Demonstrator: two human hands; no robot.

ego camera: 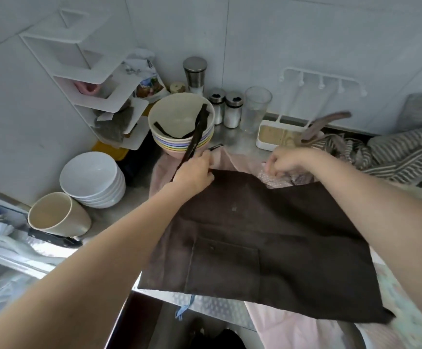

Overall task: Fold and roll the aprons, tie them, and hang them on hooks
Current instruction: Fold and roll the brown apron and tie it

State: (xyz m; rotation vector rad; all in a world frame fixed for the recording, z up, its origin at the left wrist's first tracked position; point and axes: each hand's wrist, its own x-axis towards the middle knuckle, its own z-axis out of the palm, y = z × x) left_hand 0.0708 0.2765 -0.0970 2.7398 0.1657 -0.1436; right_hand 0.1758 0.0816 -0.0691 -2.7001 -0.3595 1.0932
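Observation:
A dark brown apron (268, 238) with a front pocket lies spread across the counter, on top of a pale pink apron (288, 323). My left hand (195, 171) grips the brown apron's far left corner together with its dark strap (197, 132), which runs up into the top bowl. My right hand (284, 161) pinches the far right edge, over some pink dotted cloth. A striped apron (403, 152) lies bunched at the right. A white hook rack (323, 80) hangs on the wall behind.
A stack of coloured bowls (179, 137) stands just beyond my left hand. White bowls (94, 180), a beige cup (56, 215) and a knife (54, 239) sit to the left. Shakers (225, 109), a glass (256, 107) and a white tray (278, 136) line the back wall.

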